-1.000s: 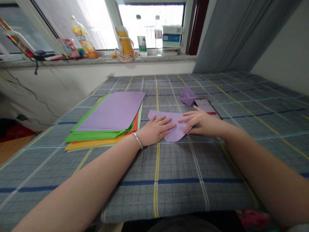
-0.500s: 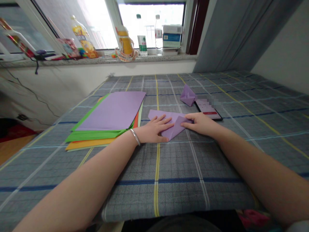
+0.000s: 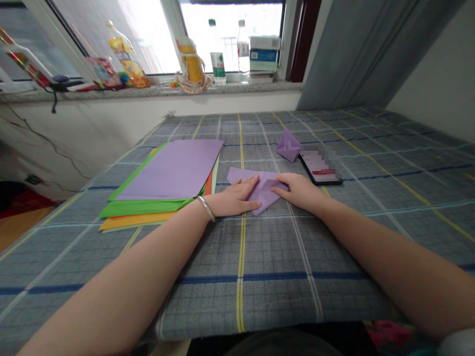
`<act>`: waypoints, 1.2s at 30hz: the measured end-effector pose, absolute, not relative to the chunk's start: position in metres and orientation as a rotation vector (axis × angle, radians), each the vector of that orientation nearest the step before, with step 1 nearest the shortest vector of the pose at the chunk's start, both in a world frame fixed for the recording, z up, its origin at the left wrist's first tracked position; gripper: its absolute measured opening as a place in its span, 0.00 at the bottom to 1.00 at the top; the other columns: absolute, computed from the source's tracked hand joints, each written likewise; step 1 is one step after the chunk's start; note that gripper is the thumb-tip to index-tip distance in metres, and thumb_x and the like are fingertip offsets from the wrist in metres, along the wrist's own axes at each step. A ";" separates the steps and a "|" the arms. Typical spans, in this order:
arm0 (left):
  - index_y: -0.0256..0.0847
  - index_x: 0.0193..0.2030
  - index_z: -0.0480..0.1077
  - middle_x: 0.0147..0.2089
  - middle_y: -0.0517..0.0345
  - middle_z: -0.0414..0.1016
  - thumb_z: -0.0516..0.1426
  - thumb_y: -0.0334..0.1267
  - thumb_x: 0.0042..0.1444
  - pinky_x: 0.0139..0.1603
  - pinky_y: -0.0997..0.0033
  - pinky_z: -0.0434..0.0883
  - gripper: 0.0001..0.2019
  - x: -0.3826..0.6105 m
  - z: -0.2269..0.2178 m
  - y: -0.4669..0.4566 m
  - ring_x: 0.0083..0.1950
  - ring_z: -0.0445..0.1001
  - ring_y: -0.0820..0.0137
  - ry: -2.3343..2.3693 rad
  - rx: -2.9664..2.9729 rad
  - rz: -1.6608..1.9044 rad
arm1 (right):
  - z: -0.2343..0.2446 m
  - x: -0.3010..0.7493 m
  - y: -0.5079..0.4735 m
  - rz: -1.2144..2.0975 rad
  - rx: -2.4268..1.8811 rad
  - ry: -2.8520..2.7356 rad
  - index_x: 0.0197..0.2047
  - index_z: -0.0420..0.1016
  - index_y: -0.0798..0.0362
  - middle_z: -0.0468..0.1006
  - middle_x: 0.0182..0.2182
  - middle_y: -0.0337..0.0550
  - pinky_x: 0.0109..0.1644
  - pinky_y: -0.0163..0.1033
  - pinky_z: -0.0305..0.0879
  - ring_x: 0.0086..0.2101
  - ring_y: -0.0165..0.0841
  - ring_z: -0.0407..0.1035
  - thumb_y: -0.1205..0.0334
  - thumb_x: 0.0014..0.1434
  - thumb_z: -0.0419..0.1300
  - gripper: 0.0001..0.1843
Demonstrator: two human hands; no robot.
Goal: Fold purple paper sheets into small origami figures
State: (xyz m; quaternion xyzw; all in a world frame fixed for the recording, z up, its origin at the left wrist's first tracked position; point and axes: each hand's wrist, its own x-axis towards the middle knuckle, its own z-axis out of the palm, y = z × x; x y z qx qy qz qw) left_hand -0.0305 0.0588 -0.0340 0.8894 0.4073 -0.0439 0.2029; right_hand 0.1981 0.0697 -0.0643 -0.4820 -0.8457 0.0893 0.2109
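A folded sheet of purple paper (image 3: 266, 187) lies on the checked cloth in front of me. My left hand (image 3: 237, 197), a silver bangle at its wrist, rests flat on the left part of the paper with fingers stretched out. At the right side, my right hand (image 3: 297, 189) pinches the folded flap between thumb and fingers; part of the flap is hidden under them. Just beyond the right hand stands a folded purple paper piece (image 3: 288, 146), beside a phone (image 3: 319, 170) with its screen lit.
A stack of coloured paper (image 3: 168, 170), purple on top, lies left of my hands on the checked cloth (image 3: 208, 306). Bottles, a yellow flask (image 3: 193, 66), a tube (image 3: 218, 68) and boxes (image 3: 264, 53) line the windowsill. A grey curtain (image 3: 356, 54) hangs at the right.
My right hand has shifted slightly left, bringing the flap with it. The fingers of my left hand have drawn closer together on the paper.
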 end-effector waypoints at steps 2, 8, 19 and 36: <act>0.27 0.71 0.30 0.74 0.41 0.30 0.43 0.56 0.60 0.72 0.57 0.36 0.44 -0.029 -0.038 0.058 0.75 0.33 0.61 1.139 2.519 -0.101 | -0.064 0.198 0.070 0.221 -1.338 -2.374 0.42 0.76 0.52 0.79 0.41 0.47 0.45 0.42 0.63 0.41 0.40 0.71 0.56 0.61 0.57 0.11; 0.26 0.71 0.30 0.74 0.40 0.30 0.48 0.56 0.57 0.72 0.58 0.36 0.47 -0.029 -0.041 0.058 0.75 0.33 0.60 1.156 2.537 -0.131 | -0.063 0.194 0.069 0.156 -1.348 -2.407 0.39 0.76 0.53 0.79 0.39 0.47 0.43 0.42 0.63 0.40 0.39 0.71 0.57 0.61 0.57 0.09; 0.28 0.72 0.29 0.74 0.40 0.26 0.55 0.56 0.51 0.72 0.58 0.36 0.53 -0.035 -0.035 0.061 0.75 0.28 0.57 1.095 2.524 -0.158 | -0.062 0.193 0.069 0.160 -1.397 -2.409 0.41 0.75 0.54 0.79 0.41 0.49 0.44 0.43 0.63 0.41 0.41 0.71 0.56 0.61 0.57 0.11; 0.26 0.72 0.30 0.74 0.37 0.31 0.47 0.59 0.56 0.71 0.52 0.38 0.49 -0.028 -0.041 0.057 0.74 0.33 0.54 1.268 2.514 -0.167 | -0.060 0.191 0.070 0.203 -1.445 -2.405 0.44 0.74 0.53 0.79 0.43 0.51 0.45 0.43 0.64 0.42 0.43 0.72 0.54 0.61 0.55 0.14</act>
